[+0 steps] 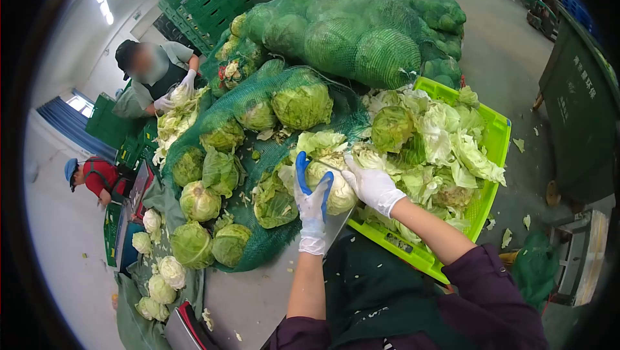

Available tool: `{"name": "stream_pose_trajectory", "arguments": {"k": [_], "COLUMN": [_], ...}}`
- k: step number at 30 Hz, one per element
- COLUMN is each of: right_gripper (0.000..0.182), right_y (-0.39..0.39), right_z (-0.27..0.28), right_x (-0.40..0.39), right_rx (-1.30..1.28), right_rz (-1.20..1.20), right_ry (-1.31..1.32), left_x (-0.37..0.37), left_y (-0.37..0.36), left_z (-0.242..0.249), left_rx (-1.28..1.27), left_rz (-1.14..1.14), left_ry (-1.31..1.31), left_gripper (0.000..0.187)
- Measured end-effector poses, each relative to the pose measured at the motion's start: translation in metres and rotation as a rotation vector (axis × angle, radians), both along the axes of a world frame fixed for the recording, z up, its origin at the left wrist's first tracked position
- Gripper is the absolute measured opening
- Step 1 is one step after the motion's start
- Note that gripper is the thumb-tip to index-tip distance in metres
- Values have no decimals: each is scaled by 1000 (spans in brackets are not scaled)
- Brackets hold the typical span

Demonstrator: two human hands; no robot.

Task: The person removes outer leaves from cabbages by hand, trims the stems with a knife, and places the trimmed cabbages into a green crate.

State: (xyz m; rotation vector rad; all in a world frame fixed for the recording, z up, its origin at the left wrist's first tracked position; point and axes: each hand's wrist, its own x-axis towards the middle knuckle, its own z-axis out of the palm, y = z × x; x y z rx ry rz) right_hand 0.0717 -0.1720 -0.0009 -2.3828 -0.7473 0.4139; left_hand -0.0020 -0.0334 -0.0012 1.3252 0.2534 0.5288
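A pale, trimmed cabbage (341, 193) is at the table's near edge, between my hands. My left hand (312, 204), in a white glove with blue on its fingers, grips its left side, thumb and fingers apart around it. From the right, my right hand (374, 188), in a white glove, is closed at the cabbage's upper side. A thin dark strip, which looks like a knife blade (330, 166), runs from its fingers across the cabbage; its handle is hidden. Loose outer leaves (321, 143) lie just behind. A leafy green cabbage (274, 198) rests left of my left hand.
A lime-green crate (494, 149) full of leaves stands at my right. Green net sacks of cabbages (361, 33) are piled behind. Several cabbages (192, 244) lie in an opened net at left, with peeled heads (161, 288) beyond. A co-worker (155, 78) handles cabbage at far left.
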Motion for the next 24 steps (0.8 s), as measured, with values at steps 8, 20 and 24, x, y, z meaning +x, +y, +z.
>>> {"name": "stream_pose_trajectory", "arguments": {"k": [8,20,24], "right_gripper": [55,51,51], "right_y": [23,14,16], "right_z": [-9,-42,-46], "right_x": [37,78,66], "right_rx": [21,311,66], "right_rz": [-7,-263,-258], "right_ry": [-21,389,24], "left_x": [4,-54,-58], "left_y": [-3,42,40], "left_z": [1,-22,-23], "left_rx": [-136,499,339], "left_rz": [33,-51,131], "left_ry": [-2,128,125], "left_gripper": [67,72,68]}}
